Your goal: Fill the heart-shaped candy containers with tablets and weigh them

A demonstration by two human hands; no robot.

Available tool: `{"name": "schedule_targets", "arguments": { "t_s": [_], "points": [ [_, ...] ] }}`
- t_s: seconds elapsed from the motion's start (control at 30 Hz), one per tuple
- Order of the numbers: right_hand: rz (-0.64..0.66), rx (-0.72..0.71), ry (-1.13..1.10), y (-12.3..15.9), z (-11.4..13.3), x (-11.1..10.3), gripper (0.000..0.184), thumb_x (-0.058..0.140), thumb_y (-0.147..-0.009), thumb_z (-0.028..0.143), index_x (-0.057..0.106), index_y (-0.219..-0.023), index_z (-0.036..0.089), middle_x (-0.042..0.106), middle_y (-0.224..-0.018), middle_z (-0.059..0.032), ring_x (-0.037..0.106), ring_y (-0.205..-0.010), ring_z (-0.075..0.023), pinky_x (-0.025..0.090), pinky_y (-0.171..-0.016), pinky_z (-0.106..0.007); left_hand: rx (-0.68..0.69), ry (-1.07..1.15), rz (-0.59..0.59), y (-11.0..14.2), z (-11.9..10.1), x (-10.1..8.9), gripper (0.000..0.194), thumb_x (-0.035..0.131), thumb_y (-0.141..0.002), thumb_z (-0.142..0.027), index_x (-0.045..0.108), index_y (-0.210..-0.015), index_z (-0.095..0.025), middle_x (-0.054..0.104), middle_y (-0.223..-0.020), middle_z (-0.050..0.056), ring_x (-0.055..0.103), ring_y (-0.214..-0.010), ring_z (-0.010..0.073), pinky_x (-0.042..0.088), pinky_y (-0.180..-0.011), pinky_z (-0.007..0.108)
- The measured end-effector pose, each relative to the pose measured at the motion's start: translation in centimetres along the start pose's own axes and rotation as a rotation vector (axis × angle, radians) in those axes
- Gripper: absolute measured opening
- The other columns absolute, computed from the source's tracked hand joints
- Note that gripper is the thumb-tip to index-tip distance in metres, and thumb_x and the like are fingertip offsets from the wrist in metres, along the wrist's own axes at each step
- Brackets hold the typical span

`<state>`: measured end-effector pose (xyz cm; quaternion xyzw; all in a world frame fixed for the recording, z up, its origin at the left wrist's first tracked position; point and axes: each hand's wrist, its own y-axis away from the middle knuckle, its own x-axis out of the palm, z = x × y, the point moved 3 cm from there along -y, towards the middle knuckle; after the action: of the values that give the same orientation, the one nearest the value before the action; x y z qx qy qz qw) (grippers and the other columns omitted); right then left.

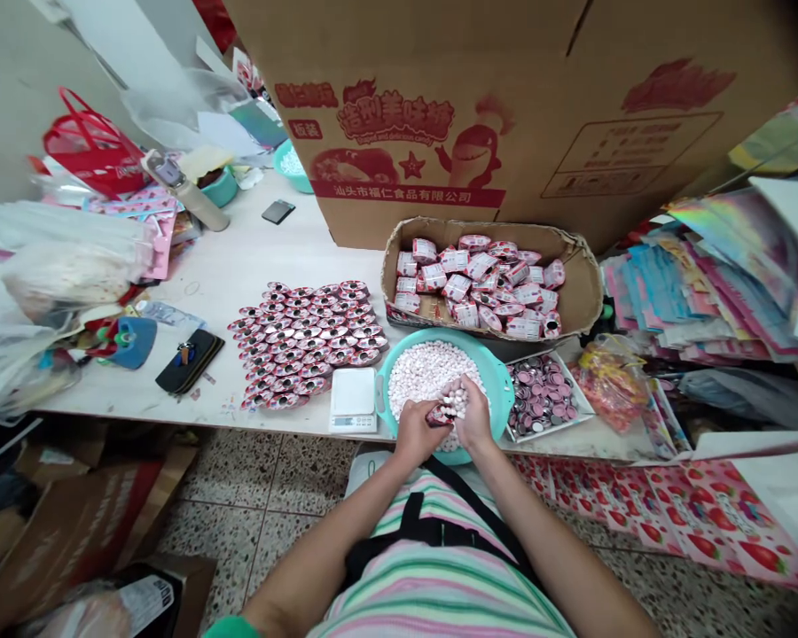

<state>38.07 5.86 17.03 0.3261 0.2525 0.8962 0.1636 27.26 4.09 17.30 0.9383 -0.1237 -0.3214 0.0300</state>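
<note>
My left hand (418, 434) is closed on a small red-and-pink candy container (437, 414), over the turquoise basin (500, 372). White candies (426, 365) fill the basin. My right hand (475, 416) is cupped around a handful of white candies (455, 400), right beside the container's mouth. To the left of the basin sits a white digital scale (353, 392). Rows of matching containers with dark openings (309, 341) stand further left. On the basin's right, a shallow white box (589, 413) holds many pink and silver round caps (543, 390).
Behind the basin, a cut-down cardboard tray (589, 288) holds many wrapped containers, with a tall printed carton (426, 53) at its back. A black wallet (190, 361) and phone (278, 211) lie leftward. Packaging stacks (684, 292) and a candy bag (612, 381) crowd the right.
</note>
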Motion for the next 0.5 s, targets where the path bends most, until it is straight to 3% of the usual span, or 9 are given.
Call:
{"name": "schedule_targets", "arguments": {
  "t_s": [0.1, 0.23, 0.4, 0.5],
  "points": [
    [-0.02, -0.117, 0.003, 0.29, 0.16, 0.36, 0.021, 0.057, -0.072, 0.037, 0.05, -0.063, 0.02, 0.056, -0.062, 0.0028, 0.053, -0.058, -0.0111, 0.043, -0.06, -0.025, -0.016, 0.015, -0.001, 0.11, 0.43, 0.04, 0.032, 0.072, -0.06, -0.019, 0.069, -0.092, -0.022, 0.07, -0.088, 0.002, 0.058, -0.084, 0.023, 0.038, -0.079, 0.033],
    [-0.044, -0.152, 0.032, 0.29, 0.0, 0.43, 0.021, 0.056, -0.07, 0.038, 0.051, -0.06, 0.02, 0.055, -0.06, 0.0028, 0.05, -0.055, -0.0109, 0.041, -0.056, -0.025, -0.05, -0.012, 0.002, 0.29, 0.52, -0.21, 0.042, 0.073, -0.061, -0.02, 0.066, -0.101, -0.022, 0.07, -0.095, 0.002, 0.058, -0.091, 0.023, 0.039, -0.083, 0.035],
    [-0.092, -0.154, 0.085, 0.3, -0.12, 0.17, 0.022, 0.057, -0.07, 0.04, 0.054, -0.062, 0.019, 0.054, -0.059, 0.0037, 0.048, -0.051, -0.0097, 0.039, -0.052, -0.025, 0.084, -0.092, 0.011, 0.53, -0.22, -0.85, 0.035, 0.07, -0.065, -0.018, 0.065, -0.1, -0.022, 0.069, -0.094, 0.001, 0.058, -0.088, 0.0211, 0.038, -0.083, 0.035],
    [-0.089, -0.139, 0.075, 0.48, 0.01, 0.29, 0.024, 0.057, -0.071, 0.042, 0.056, -0.065, 0.019, 0.055, -0.058, 0.0031, 0.051, -0.052, -0.0105, 0.04, -0.054, -0.025, 0.059, -0.078, -0.005, 0.6, -0.18, -0.81, 0.039, 0.071, -0.064, -0.02, 0.064, -0.102, -0.023, 0.069, -0.095, 0.002, 0.058, -0.089, 0.0214, 0.039, -0.082, 0.034]
  ]
}}
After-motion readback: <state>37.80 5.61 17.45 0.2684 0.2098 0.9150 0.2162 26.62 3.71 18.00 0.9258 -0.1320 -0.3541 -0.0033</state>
